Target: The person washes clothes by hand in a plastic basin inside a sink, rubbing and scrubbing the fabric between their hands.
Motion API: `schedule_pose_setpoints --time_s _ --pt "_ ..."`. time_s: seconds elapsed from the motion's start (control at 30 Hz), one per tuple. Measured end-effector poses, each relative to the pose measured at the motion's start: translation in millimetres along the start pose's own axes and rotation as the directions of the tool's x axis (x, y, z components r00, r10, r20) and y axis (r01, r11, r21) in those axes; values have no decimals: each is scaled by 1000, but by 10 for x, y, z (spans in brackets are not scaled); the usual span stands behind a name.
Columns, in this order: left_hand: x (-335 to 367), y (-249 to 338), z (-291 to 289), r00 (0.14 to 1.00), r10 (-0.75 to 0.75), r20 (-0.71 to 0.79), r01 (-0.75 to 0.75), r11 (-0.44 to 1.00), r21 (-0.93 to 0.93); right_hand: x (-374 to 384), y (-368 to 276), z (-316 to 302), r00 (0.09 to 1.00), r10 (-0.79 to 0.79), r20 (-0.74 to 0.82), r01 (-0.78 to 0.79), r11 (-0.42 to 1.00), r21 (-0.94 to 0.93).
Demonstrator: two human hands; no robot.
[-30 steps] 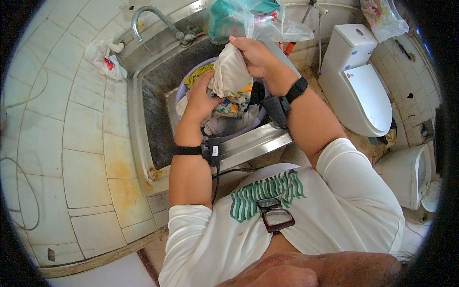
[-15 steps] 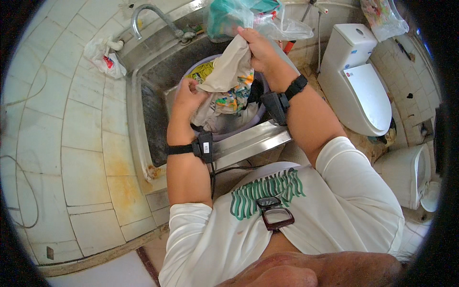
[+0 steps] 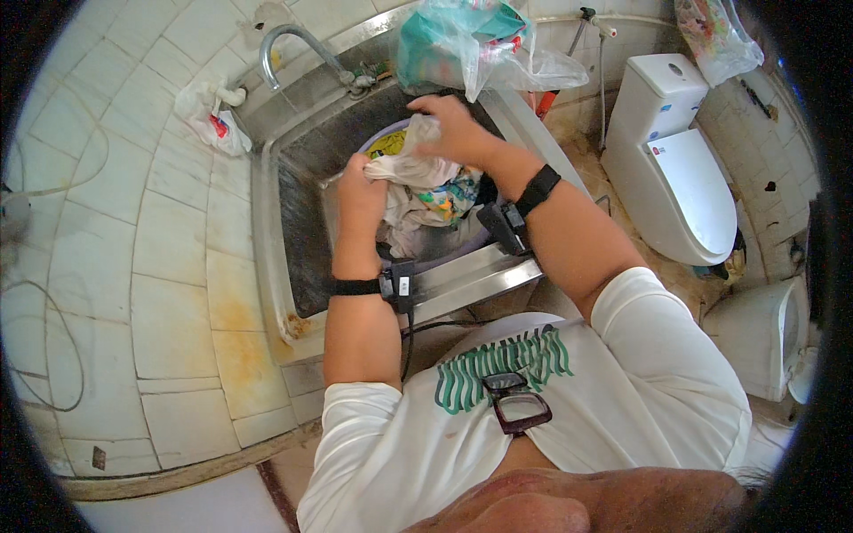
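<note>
A wet off-white garment is bunched over a round purple basin in the sink. My left hand is closed on the garment's near-left part. At its far-right end, my right hand curls round the gathered cloth; some of its fingertips are hidden in the folds. Beneath, the basin holds a colourfully printed cloth, a yellow-green cloth and more pale fabric. My forearms hide part of the basin's rim.
The metal sink has a curved faucet at its far side. Plastic bags sit on the back edge, and a small white bag hangs by the left wall. A white toilet stands to the right.
The raised, spread garment has come down and is now bunched. My right hand has moved down and left, nearer my left hand. The view has shifted slightly.
</note>
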State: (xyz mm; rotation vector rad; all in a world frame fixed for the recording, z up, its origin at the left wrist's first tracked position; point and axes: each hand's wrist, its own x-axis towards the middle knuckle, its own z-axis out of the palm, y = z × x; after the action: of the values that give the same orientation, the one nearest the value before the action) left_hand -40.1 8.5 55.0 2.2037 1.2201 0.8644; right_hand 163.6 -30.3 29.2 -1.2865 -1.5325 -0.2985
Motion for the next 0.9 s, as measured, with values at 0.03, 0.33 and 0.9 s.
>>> schedule_pose_setpoints --time_s 0.03,0.33,0.9 --pt "-24 30 13 1000 20 2 -20 1000 -9 -25 -161 -5 985 43 166 -71 984 165" --pt "-6 -40 28 966 115 232 -175 951 255 121 -406 -268 814 242 528 -402 891 212" --pt "74 -260 -126 988 -71 134 100 969 -226 232 -99 -224 700 680 217 -484 229 845"
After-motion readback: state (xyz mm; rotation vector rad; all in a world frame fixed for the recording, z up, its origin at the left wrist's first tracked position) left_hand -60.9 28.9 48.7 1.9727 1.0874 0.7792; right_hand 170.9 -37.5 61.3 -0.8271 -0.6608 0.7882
